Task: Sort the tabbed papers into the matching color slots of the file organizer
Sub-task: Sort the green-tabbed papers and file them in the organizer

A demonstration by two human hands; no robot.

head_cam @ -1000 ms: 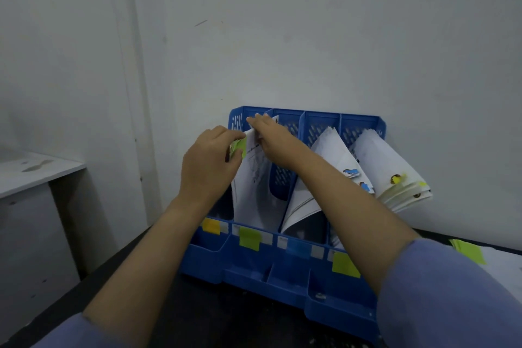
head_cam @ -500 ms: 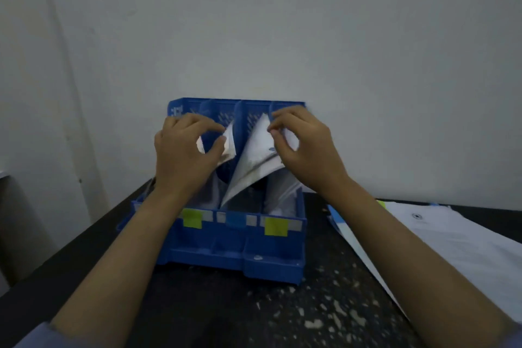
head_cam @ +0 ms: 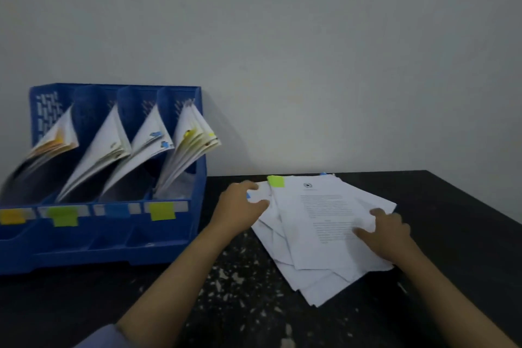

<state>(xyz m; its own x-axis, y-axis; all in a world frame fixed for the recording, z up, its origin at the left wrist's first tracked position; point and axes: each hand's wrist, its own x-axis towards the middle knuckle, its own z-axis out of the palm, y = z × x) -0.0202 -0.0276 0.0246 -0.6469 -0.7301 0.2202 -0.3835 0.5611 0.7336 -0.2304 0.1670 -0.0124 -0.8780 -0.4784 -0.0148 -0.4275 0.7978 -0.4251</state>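
hands: left hand (head_cam: pixel 243 203) has fingers curled over the left edge of the loose pile of papers (head_cam: pixel 322 237), looks like it's pinching a sheet there; right hand (head_cam: pixel 387 230) lies on the pile's right side with fingers bent onto the top sheet, can't tell if it actually grips.
where stuff is: pile sits on the dark table (head_cam: pixel 452 220), just right of the blue file organizer (head_cam: pixel 101 237), not touching it.
doing it well: I'd hold the pile down with the right and peel off only the top sheet (head_cam: pixel 319 215) — its green tab (head_cam: pixel 276 181) should go in the green-labelled slot (head_cam: pixel 65 216), second from left.
counts: four slots, four colour labels, all four already holding papers; one loose pile — sheets too overlapped to count.
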